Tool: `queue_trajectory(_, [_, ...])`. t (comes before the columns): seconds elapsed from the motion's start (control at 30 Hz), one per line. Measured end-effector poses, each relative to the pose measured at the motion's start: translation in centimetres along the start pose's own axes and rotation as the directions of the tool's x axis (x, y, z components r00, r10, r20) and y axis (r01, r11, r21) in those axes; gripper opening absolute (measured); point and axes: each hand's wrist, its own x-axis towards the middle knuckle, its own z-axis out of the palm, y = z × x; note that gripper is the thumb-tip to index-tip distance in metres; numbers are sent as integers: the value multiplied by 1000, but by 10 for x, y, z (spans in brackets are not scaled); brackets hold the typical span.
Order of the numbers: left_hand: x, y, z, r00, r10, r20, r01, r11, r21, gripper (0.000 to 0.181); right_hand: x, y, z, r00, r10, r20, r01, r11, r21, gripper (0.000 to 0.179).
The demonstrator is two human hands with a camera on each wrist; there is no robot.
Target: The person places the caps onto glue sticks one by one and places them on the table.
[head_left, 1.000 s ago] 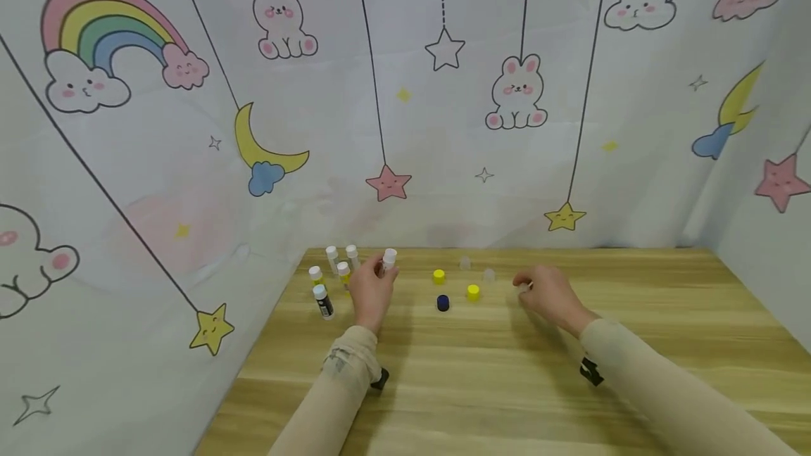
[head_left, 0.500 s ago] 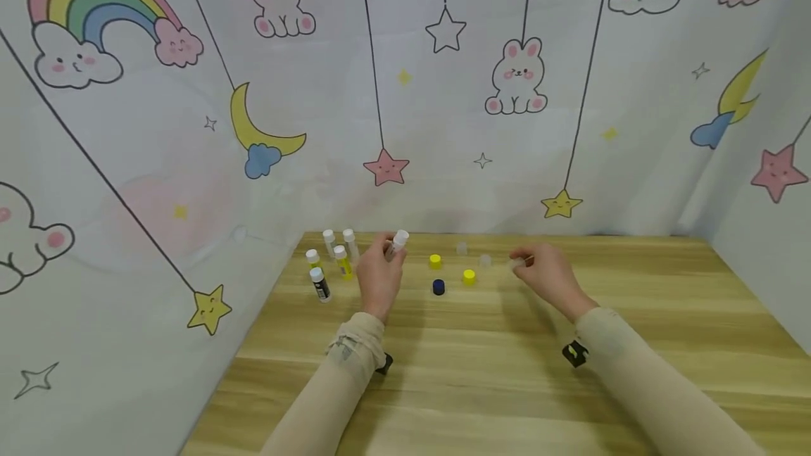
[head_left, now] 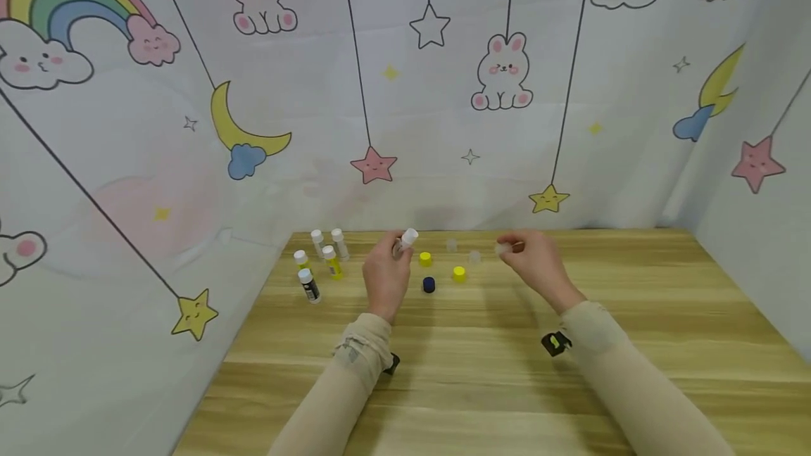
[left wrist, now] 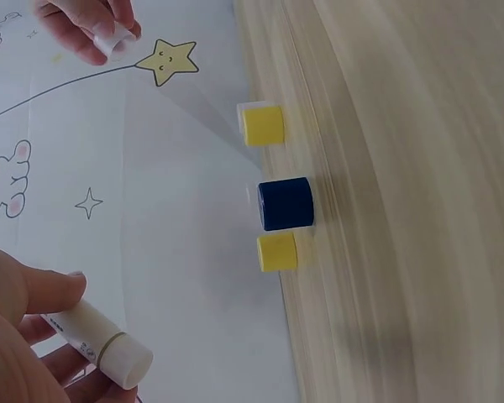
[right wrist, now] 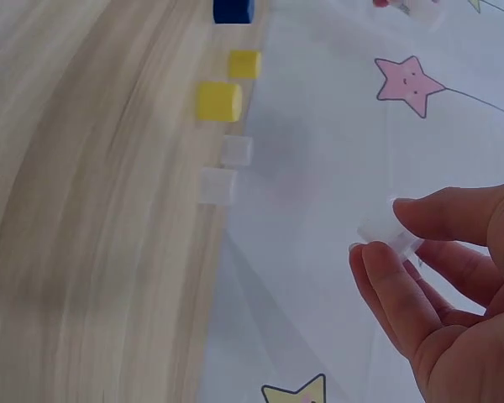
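Within hands [head_left: 385, 279] [head_left: 537, 266], partly hidden: left, 1 tube [left wrist: 92, 337]; right, 1 translucent cap [right wrist: 385, 232].

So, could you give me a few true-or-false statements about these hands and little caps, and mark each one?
1. The left hand holds a white-ended tube. True.
2. The right hand holds a yellow cap. False: that hand pinches a translucent cap.
3. Two yellow caps sit on the table. True.
4. The dark blue cap is on a tube. False: it sits on the table.
5. Five other tubes stand on the table. True.
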Motion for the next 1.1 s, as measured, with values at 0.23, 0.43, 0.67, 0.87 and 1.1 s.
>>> queue_trajectory(0.23, [-2,2,5,999,34,-23,-34,999,20,26,-2,-8,-6,998,47,-35,-44,996,80,23])
queue_trajectory(0.43, [-7,5,9,998,57,-31,-56,998,39,24,-2,-15,-5,997,50,-50,-44,994,103,21])
queue_trajectory(0.67, [-8,9,11,992,111,-55,-107,992,67,25,-4,-19,-5,995,42,-86,-31,991,127,21])
queue_trajectory(0.87, [-9,13,11,984,161,-77,-154,985,81,29,-7,-24,-7,994,33,-107,-16,988,157,24])
queue_trajectory(1.1, [-10,20,10,984,169,-59,-163,982,93,30,-11,-32,-8,993,48,-108,-26,980,199,26])
